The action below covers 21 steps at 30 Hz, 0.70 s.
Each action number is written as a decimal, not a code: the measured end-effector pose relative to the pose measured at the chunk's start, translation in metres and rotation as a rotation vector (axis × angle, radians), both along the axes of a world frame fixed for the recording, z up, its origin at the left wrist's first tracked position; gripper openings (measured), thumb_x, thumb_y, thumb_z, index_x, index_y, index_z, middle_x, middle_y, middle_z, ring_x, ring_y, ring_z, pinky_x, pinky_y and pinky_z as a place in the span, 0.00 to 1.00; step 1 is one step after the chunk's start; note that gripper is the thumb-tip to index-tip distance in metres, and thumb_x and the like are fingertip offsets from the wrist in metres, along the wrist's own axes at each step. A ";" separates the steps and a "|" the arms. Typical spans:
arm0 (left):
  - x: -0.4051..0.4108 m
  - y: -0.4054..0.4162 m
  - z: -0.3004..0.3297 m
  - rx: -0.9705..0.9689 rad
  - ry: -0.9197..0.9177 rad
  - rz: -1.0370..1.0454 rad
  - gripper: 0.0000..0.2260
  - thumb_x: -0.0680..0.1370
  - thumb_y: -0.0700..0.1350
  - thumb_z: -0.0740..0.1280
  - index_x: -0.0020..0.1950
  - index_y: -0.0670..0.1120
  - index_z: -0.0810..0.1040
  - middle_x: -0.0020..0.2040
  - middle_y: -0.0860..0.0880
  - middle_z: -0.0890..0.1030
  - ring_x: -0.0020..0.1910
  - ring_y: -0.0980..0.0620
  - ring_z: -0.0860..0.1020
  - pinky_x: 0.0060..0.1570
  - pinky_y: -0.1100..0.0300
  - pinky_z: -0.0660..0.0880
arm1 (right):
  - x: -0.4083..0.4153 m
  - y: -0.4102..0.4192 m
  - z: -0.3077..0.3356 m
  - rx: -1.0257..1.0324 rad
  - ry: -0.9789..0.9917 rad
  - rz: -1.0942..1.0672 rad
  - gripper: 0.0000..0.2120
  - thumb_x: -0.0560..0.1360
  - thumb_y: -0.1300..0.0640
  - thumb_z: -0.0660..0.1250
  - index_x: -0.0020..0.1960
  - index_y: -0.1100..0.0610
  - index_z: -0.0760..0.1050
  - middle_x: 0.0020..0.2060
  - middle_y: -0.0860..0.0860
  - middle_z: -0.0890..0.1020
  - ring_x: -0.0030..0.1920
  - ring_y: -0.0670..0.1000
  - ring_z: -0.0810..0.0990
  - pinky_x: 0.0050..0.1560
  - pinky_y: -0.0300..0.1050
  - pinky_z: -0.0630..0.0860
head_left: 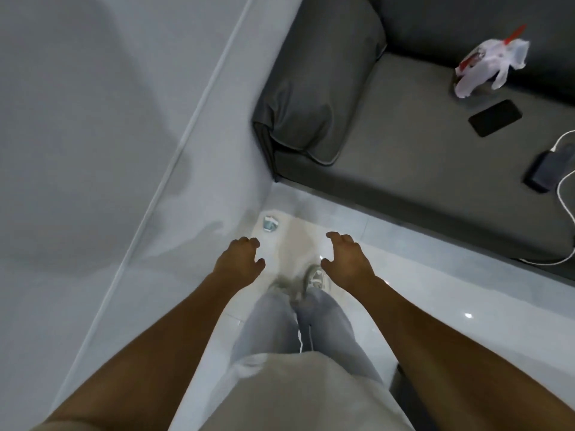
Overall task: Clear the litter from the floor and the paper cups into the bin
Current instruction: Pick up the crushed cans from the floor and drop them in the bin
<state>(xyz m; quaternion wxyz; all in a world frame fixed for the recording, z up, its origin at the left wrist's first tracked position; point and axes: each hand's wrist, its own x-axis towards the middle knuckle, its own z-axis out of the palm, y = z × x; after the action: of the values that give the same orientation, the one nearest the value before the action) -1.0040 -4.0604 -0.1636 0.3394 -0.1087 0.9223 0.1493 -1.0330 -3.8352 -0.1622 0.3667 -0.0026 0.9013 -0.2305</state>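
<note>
A small crumpled piece of litter (pixel 270 223), grey-blue and white, lies on the pale tiled floor in the corner between the wall and the sofa. My left hand (pixel 239 256) hangs just below it, fingers loosely curled, holding nothing. My right hand (pixel 345 255) hangs level with it to the right, also loosely curled and empty. Both arms stretch forward above my legs and shoes. No bin and no paper cup is in view.
A dark grey sofa (pixel 389 144) fills the upper right. On it lie a white and red plastic bag (pixel 488 65), a black phone (pixel 494 117) and a dark power bank (pixel 547 171) with a white cable. A grey wall (pixel 93 135) runs along the left.
</note>
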 end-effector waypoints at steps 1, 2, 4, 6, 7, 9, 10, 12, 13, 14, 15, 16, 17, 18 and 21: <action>-0.009 0.000 -0.010 -0.002 -0.011 -0.005 0.21 0.78 0.49 0.63 0.69 0.45 0.68 0.63 0.44 0.74 0.65 0.46 0.69 0.61 0.52 0.71 | -0.010 -0.001 -0.009 -0.002 -0.006 0.000 0.29 0.77 0.54 0.66 0.75 0.53 0.59 0.70 0.55 0.68 0.67 0.57 0.70 0.63 0.49 0.71; -0.017 -0.001 -0.023 -0.003 -0.021 -0.012 0.20 0.78 0.49 0.63 0.69 0.44 0.69 0.64 0.44 0.73 0.65 0.46 0.69 0.61 0.52 0.71 | -0.020 -0.003 -0.020 -0.005 -0.010 0.004 0.29 0.77 0.54 0.66 0.75 0.53 0.59 0.70 0.55 0.68 0.67 0.57 0.70 0.63 0.49 0.72; -0.030 -0.003 -0.051 -0.005 -0.039 -0.029 0.20 0.78 0.49 0.63 0.68 0.44 0.69 0.64 0.44 0.73 0.65 0.46 0.69 0.62 0.52 0.71 | -0.038 -0.007 -0.046 -0.008 -0.010 0.007 0.29 0.77 0.55 0.66 0.75 0.54 0.59 0.70 0.55 0.67 0.68 0.57 0.69 0.64 0.49 0.72; -0.041 -0.006 -0.084 -0.012 -0.072 -0.031 0.20 0.78 0.49 0.63 0.69 0.44 0.69 0.64 0.45 0.73 0.65 0.46 0.69 0.62 0.52 0.71 | -0.052 -0.014 -0.078 -0.007 -0.024 -0.007 0.29 0.77 0.54 0.66 0.74 0.53 0.60 0.70 0.55 0.67 0.68 0.57 0.69 0.64 0.49 0.71; -0.046 -0.009 -0.102 -0.017 -0.079 -0.026 0.20 0.78 0.49 0.63 0.69 0.45 0.68 0.65 0.45 0.73 0.65 0.46 0.69 0.62 0.53 0.71 | -0.058 -0.017 -0.096 -0.009 -0.031 -0.011 0.29 0.77 0.54 0.66 0.74 0.53 0.60 0.70 0.54 0.67 0.68 0.57 0.69 0.64 0.49 0.72; -0.054 -0.016 -0.140 -0.019 -0.078 -0.018 0.20 0.78 0.50 0.63 0.69 0.46 0.68 0.65 0.46 0.72 0.65 0.47 0.69 0.61 0.53 0.70 | -0.068 -0.026 -0.136 -0.009 -0.041 0.016 0.28 0.77 0.55 0.65 0.74 0.53 0.59 0.70 0.54 0.67 0.67 0.56 0.70 0.63 0.48 0.72; -0.058 -0.019 -0.160 -0.013 -0.073 -0.005 0.20 0.78 0.50 0.63 0.69 0.46 0.68 0.65 0.46 0.72 0.65 0.47 0.69 0.61 0.53 0.71 | -0.072 -0.032 -0.157 -0.008 -0.045 0.042 0.28 0.77 0.55 0.65 0.74 0.53 0.59 0.69 0.55 0.68 0.67 0.56 0.70 0.63 0.48 0.73; -0.062 -0.028 -0.198 -0.010 -0.055 0.026 0.20 0.78 0.50 0.63 0.69 0.46 0.69 0.64 0.46 0.73 0.64 0.47 0.70 0.60 0.52 0.72 | -0.078 -0.044 -0.200 -0.004 -0.059 0.085 0.28 0.77 0.56 0.64 0.75 0.53 0.59 0.69 0.55 0.68 0.66 0.56 0.69 0.62 0.48 0.73; -0.064 -0.033 -0.218 -0.018 -0.050 0.035 0.19 0.78 0.50 0.63 0.68 0.46 0.69 0.65 0.47 0.72 0.64 0.48 0.70 0.60 0.52 0.72 | -0.080 -0.050 -0.222 -0.007 -0.069 0.097 0.28 0.77 0.56 0.64 0.75 0.53 0.58 0.69 0.55 0.67 0.66 0.56 0.69 0.62 0.48 0.73; -0.065 -0.038 -0.238 -0.026 -0.048 0.042 0.19 0.78 0.50 0.63 0.69 0.47 0.69 0.65 0.47 0.72 0.64 0.48 0.70 0.60 0.53 0.72 | -0.082 -0.057 -0.243 -0.012 -0.077 0.106 0.28 0.77 0.56 0.64 0.75 0.53 0.58 0.69 0.55 0.67 0.66 0.56 0.69 0.62 0.48 0.72; -0.066 -0.043 -0.259 -0.029 -0.048 0.047 0.19 0.78 0.49 0.63 0.69 0.47 0.68 0.65 0.48 0.72 0.65 0.49 0.69 0.60 0.54 0.72 | -0.082 -0.064 -0.266 -0.017 -0.085 0.112 0.28 0.78 0.56 0.63 0.75 0.53 0.58 0.69 0.55 0.67 0.66 0.56 0.68 0.62 0.49 0.72; -0.067 -0.048 -0.280 -0.029 -0.046 0.048 0.19 0.79 0.49 0.63 0.69 0.47 0.68 0.65 0.48 0.72 0.65 0.49 0.69 0.59 0.55 0.71 | -0.083 -0.072 -0.289 -0.020 -0.089 0.117 0.28 0.78 0.56 0.63 0.75 0.53 0.58 0.69 0.55 0.67 0.66 0.56 0.68 0.62 0.49 0.73; -0.068 -0.053 -0.302 -0.031 -0.040 0.043 0.20 0.79 0.49 0.63 0.69 0.47 0.68 0.65 0.48 0.72 0.64 0.49 0.70 0.59 0.55 0.71 | -0.083 -0.079 -0.312 -0.024 -0.092 0.125 0.28 0.78 0.56 0.63 0.75 0.53 0.57 0.69 0.55 0.66 0.67 0.56 0.68 0.62 0.50 0.73; -0.070 -0.058 -0.324 -0.033 -0.034 0.035 0.20 0.79 0.49 0.63 0.69 0.47 0.68 0.65 0.48 0.72 0.64 0.50 0.70 0.58 0.56 0.71 | -0.084 -0.085 -0.335 -0.031 -0.096 0.133 0.28 0.78 0.56 0.63 0.75 0.53 0.57 0.69 0.55 0.66 0.67 0.56 0.67 0.62 0.50 0.73; -0.077 -0.070 -0.386 -0.039 -0.005 0.022 0.19 0.79 0.49 0.62 0.69 0.47 0.68 0.65 0.48 0.72 0.64 0.50 0.70 0.57 0.56 0.72 | -0.086 -0.102 -0.402 -0.040 -0.112 0.154 0.28 0.78 0.56 0.62 0.75 0.53 0.57 0.69 0.54 0.65 0.67 0.56 0.66 0.61 0.51 0.72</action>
<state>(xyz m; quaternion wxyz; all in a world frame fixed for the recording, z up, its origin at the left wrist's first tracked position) -1.0808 -4.1302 -0.5499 0.3379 -0.1258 0.9230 0.1345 -1.1185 -3.9373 -0.5647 0.4328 -0.0665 0.8718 -0.2196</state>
